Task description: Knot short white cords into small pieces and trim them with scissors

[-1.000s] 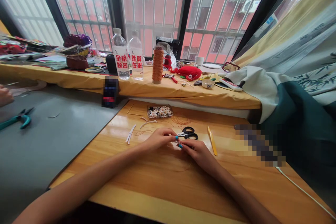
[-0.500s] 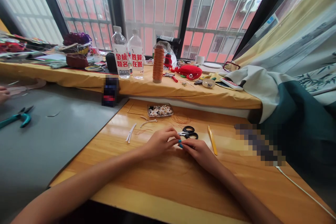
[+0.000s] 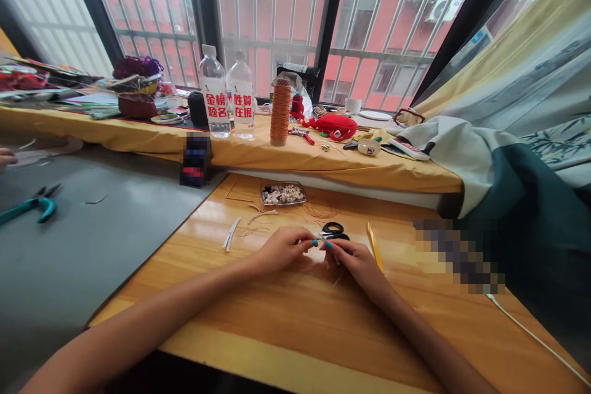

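My left hand (image 3: 290, 247) is closed in a pinch above the wooden table. Just to its right, my right hand (image 3: 353, 255) pinches too, its fingertips close to the left ones. Between them shows a small, thin, pale piece, too small to name. Directly behind the fingertips lie scissors with black handles (image 3: 333, 230), their blades partly hidden by the fingers. To the right of my right hand rests a yellow tweezers-like tool (image 3: 375, 247). Beyond the hands sits a clear tray (image 3: 283, 202) of white and dark beads. White cord pieces (image 3: 231, 234) lie left of it.
Orange thread (image 3: 321, 212) lies loose near the tray. On the cloth-covered ledge stand two water bottles (image 3: 215, 95) and an orange thread spool (image 3: 280, 112). Teal-handled pliers (image 3: 44, 208) lie on the grey surface at left, where another person's hand (image 3: 5, 158) shows at the edge.
My fingertips have moved slightly apart, the right hand shifting a little to the right. A thin pale piece now shows between them.
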### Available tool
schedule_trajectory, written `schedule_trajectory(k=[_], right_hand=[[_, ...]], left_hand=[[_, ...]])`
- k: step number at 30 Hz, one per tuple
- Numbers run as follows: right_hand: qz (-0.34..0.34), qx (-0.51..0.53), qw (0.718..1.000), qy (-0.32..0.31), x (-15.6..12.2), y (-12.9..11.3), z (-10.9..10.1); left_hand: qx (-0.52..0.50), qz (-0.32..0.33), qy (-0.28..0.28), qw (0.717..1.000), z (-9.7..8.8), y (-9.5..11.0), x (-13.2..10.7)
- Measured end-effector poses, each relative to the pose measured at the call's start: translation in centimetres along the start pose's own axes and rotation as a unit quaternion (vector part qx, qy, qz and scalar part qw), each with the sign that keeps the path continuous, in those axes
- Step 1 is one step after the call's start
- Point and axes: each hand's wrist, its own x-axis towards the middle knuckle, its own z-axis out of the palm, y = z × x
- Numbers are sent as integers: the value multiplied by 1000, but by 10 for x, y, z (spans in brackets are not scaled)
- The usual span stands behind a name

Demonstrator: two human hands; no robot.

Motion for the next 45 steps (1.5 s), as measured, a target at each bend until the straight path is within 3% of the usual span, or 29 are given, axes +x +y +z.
schedule_trajectory(k=[3,7,9,11,13,16,19,21,24,28,31,34,36,39,41,43,45], right_hand=[[20,14,999,35,1,3,0],[31,-57,997,52,0,3,3],[-4,-133,990,50,-2,2,5],[-68,-218,973,33,-4,1,6],[-129,-277,952,0,-6,0,7],[-173,-304,935,-54,-7,0,8],[-192,-282,937,-71,-8,0,7],[-200,-245,946,-66,-9,-2,7],[-189,-190,963,-32,-10,-7,9],[-118,-164,978,59,-9,-11,10],[-94,-185,972,115,-7,-8,8],[-134,-264,949,111,-5,-1,5],[-196,-344,915,78,-5,1,4],[-317,-451,834,11,-10,-1,5],[-374,-472,798,12,-13,-5,7],[-384,-457,800,60,-16,-6,9],[-352,-438,820,112,-16,-5,10]], left_hand=[[150,62,49,985,7,0,-6],[321,178,95,925,11,0,-13],[365,229,113,895,10,1,-14],[377,248,130,883,8,2,-15],[354,230,147,894,8,1,-13],[253,167,145,942,8,-3,-7],[100,117,66,986,6,-8,0],[16,96,10,995,3,-8,3],[-30,81,-16,996,1,-7,5],[57,106,18,993,3,-5,0],[213,160,60,962,7,-2,-8],[336,271,64,900,10,3,-15],[353,311,89,878,10,4,-17],[293,243,158,911,7,0,-14],[237,180,168,940,5,-4,-10],[217,167,137,952,2,-7,-7],[250,217,89,939,1,-8,-6]])
